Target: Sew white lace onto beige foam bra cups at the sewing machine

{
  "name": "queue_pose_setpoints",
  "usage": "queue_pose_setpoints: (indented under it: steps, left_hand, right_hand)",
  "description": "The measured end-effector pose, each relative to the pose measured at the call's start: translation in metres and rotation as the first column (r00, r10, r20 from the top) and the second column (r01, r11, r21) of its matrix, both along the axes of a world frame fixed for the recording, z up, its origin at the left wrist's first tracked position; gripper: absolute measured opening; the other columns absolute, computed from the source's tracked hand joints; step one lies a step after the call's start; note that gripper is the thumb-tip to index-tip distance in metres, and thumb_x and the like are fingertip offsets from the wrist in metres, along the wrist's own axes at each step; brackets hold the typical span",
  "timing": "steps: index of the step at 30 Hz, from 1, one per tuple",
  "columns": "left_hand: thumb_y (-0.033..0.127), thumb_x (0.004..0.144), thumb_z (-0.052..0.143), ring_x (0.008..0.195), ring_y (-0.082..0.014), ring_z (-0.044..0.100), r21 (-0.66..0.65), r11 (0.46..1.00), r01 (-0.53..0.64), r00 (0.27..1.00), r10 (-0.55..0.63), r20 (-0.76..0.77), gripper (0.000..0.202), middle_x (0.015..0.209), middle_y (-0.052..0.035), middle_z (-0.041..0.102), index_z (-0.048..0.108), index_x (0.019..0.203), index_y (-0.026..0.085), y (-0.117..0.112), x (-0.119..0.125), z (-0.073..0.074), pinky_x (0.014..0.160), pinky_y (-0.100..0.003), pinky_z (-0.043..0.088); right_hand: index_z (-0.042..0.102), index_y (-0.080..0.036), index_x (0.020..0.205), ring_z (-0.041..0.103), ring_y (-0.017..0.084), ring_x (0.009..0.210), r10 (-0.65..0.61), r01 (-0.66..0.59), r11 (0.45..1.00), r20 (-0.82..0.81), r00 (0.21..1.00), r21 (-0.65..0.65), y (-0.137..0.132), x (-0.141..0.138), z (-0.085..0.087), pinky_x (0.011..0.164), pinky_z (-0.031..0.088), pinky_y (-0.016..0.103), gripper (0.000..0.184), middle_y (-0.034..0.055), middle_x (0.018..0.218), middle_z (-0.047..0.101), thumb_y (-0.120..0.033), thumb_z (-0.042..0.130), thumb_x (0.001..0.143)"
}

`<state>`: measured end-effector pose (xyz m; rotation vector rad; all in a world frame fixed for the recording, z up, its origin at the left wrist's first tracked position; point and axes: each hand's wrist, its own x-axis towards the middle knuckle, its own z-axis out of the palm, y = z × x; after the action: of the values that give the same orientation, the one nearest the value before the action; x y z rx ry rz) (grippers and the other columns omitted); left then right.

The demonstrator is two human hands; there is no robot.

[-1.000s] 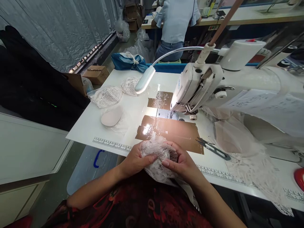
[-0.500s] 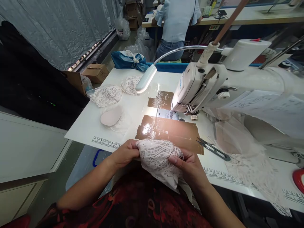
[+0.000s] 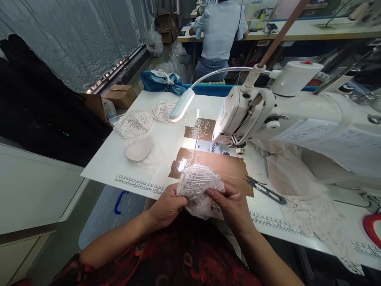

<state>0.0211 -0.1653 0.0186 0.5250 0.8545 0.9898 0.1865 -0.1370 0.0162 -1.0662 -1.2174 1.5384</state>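
Right of the lace cup (image 3: 200, 182) lie snips (image 3: 266, 190).

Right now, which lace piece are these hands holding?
The bunched piece at the near edge of the table, in the grip of the left hand and right hand; others, like the lace cups by the lamp, lie unheld.

The worn garment (image 3: 178, 250) is of nearly black cloth, printed with deep red patches (image 3: 139, 251) of soft, irregular shape. On its front there is a small, curved, brownish mark (image 3: 188, 260). The left sleeve (image 3: 69, 272) is also dark with red, and the left forearm (image 3: 119, 240) below it is bare.
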Motion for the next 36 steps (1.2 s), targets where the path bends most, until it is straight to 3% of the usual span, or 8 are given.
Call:
queue_pose_setpoints:
  steps: [6, 9, 12, 21, 25, 31, 35, 36]
  left_hand:
    - [0.01, 0.068, 0.066, 0.05, -0.0077, 0.05, 0.063, 0.998, -0.001, 1.0, 0.003, -0.027, 0.025, 0.053, 0.0026, 0.052, 0.049, 0.05, 0.013, -0.005, -0.03, -0.008, 0.051, -0.02, 0.038]
    - [0.012, 0.072, 0.067, 0.085, -0.0161, 0.062, 0.107, 0.994, 0.004, 0.98, 0.018, -0.198, 0.011, 0.093, -0.0049, 0.066, 0.066, 0.082, 0.016, -0.003, -0.042, 0.0, 0.069, -0.024, 0.049]
    - [0.019, 0.073, 0.072, 0.112, -0.0242, 0.056, 0.1, 0.99, 0.102, 0.983, -0.085, -0.16, 0.049, 0.124, -0.0092, 0.058, 0.059, 0.12, 0.022, -0.002, -0.036, 0.006, 0.088, -0.033, 0.048]
    - [0.006, 0.065, 0.065, 0.085, -0.0182, 0.063, 0.083, 0.995, 0.051, 0.996, -0.045, -0.079, 0.036, 0.088, -0.0035, 0.07, 0.071, 0.099, 0.015, 0.0, -0.001, 0.005, 0.081, -0.029, 0.047]
    - [0.011, 0.061, 0.072, 0.051, -0.0092, 0.05, 0.004, 0.996, 0.085, 0.994, -0.084, -0.074, 0.006, 0.057, 0.0004, 0.06, 0.068, 0.066, 0.012, -0.005, -0.01, -0.003, 0.051, -0.021, 0.038]
    - [0.019, 0.066, 0.073, 0.045, -0.0071, 0.043, 0.091, 0.985, 0.146, 0.982, -0.133, -0.135, 0.032, 0.046, 0.0025, 0.048, 0.049, 0.046, 0.014, -0.01, -0.049, -0.008, 0.049, -0.02, 0.034]
    - [0.017, 0.077, 0.065, 0.081, -0.015, 0.058, 0.406, 0.907, 0.109, 0.87, 0.111, -0.48, 0.005, 0.09, -0.0047, 0.065, 0.066, 0.082, 0.017, 0.001, -0.066, 0.014, 0.073, -0.024, 0.045]
    - [0.018, 0.076, 0.066, 0.097, -0.0187, 0.057, 0.464, 0.871, 0.162, 0.808, 0.153, -0.569, 0.024, 0.11, -0.0068, 0.062, 0.066, 0.1, 0.019, 0.004, -0.066, 0.021, 0.085, -0.028, 0.045]
  right_hand:
    - [0.068, -0.022, 0.08, 0.059, 0.016, 0.061, -0.269, 0.242, 0.953, -0.142, 0.953, -0.18, 0.003, 0.014, 0.002, 0.061, 0.051, 0.03, 0.022, -0.0004, 0.071, 0.068, -0.034, 0.08, 0.066]
    - [0.068, -0.021, 0.076, 0.057, 0.014, 0.057, -0.248, 0.238, 0.964, -0.069, 0.966, -0.121, 0.001, 0.013, 0.006, 0.054, 0.049, 0.026, 0.021, -0.0009, 0.066, 0.065, -0.033, 0.081, 0.064]
    - [0.07, -0.022, 0.077, 0.059, 0.015, 0.061, -0.151, 0.151, 0.989, -0.001, 0.989, -0.011, -0.003, 0.006, 0.011, 0.056, 0.049, 0.026, 0.016, 0.0003, 0.07, 0.068, -0.033, 0.078, 0.068]
    - [0.071, -0.021, 0.07, 0.061, 0.019, 0.073, 0.052, -0.051, 0.998, 0.041, 0.998, -0.03, -0.004, 0.005, 0.008, 0.07, 0.05, 0.032, 0.018, 0.0024, 0.075, 0.068, -0.037, 0.07, 0.076]
    - [0.073, -0.021, 0.079, 0.062, 0.02, 0.071, -0.055, 0.032, 0.981, -0.118, 0.991, -0.194, -0.008, 0.007, 0.002, 0.064, 0.052, 0.033, 0.017, 0.0041, 0.078, 0.072, -0.036, 0.076, 0.071]
    - [0.07, -0.024, 0.076, 0.059, 0.015, 0.063, -0.156, 0.14, 0.982, -0.126, 0.98, -0.125, -0.005, 0.011, 0.002, 0.06, 0.049, 0.028, 0.014, -0.0004, 0.07, 0.069, -0.034, 0.077, 0.07]
    - [0.069, -0.023, 0.074, 0.059, 0.014, 0.065, -0.018, 0.014, 0.999, -0.063, 0.998, -0.051, -0.005, 0.008, 0.008, 0.061, 0.048, 0.025, 0.011, -0.0014, 0.072, 0.067, -0.03, 0.077, 0.071]
    - [0.07, -0.023, 0.076, 0.06, 0.015, 0.068, 0.042, -0.043, 0.999, -0.023, 0.999, -0.03, -0.005, 0.006, 0.009, 0.063, 0.049, 0.026, 0.011, -0.0006, 0.075, 0.069, -0.03, 0.076, 0.072]
